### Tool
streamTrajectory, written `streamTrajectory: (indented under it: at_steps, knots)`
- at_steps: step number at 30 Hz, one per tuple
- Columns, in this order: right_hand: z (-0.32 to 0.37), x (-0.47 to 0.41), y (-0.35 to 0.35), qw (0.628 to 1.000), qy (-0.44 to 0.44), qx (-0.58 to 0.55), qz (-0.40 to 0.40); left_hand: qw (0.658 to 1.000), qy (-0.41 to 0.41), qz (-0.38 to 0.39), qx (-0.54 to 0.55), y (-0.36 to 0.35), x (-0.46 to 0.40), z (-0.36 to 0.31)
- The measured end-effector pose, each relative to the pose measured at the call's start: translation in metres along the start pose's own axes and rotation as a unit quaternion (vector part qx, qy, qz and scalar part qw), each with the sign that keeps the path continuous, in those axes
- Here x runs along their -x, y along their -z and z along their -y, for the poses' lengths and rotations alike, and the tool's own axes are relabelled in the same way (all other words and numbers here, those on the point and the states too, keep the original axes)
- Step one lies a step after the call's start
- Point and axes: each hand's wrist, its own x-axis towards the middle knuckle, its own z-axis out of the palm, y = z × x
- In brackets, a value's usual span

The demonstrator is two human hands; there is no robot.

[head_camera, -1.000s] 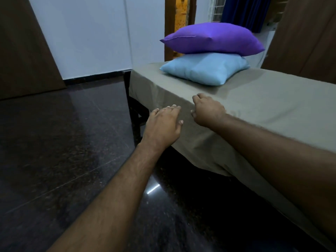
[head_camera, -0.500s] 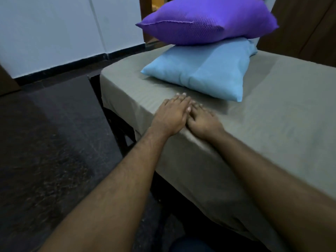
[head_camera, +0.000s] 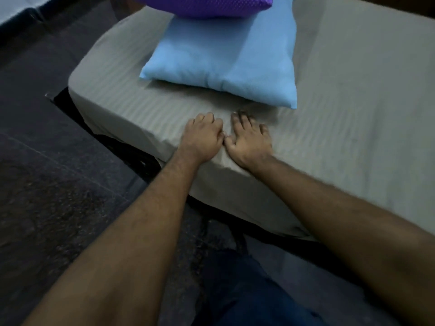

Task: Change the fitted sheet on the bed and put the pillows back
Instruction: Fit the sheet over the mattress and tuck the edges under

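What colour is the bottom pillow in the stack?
Light blue: the bottom pillow, under the purple pillow. Head view shows it.

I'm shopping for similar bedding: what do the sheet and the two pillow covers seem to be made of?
Sheet: grey-beige woven cloth, matte, with faint tone-on-tone stripes, likely cotton or a blend. Blue pillow: smooth plain fabric with a slight sheen, possibly synthetic. Purple pillow: shinier fabric with a dotted texture, probably synthetic.
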Motion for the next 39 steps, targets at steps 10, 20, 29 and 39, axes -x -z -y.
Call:
streamTrajectory:
  at_steps: [10, 20, 29, 39]
  knots:
    - [-0.012, -0.044, -0.018, 0.997, 0.052, 0.049, -0.019, 0.997, -0.021, 0.060, 0.035, -0.020, -0.024, 0.028]
    - [-0.004, -0.073, -0.028, 0.994, 0.070, 0.053, -0.061, 0.998, -0.040, -0.027, 0.048, -0.029, -0.033, 0.048]
    - [-0.009, -0.079, -0.035, 0.994, 0.077, 0.028, -0.075, 0.999, -0.038, 0.000, -0.018, -0.042, -0.041, 0.043]
    - [-0.010, -0.073, -0.038, 0.988, 0.032, -0.001, -0.151, 0.996, -0.064, -0.042, -0.052, -0.050, -0.038, 0.044]
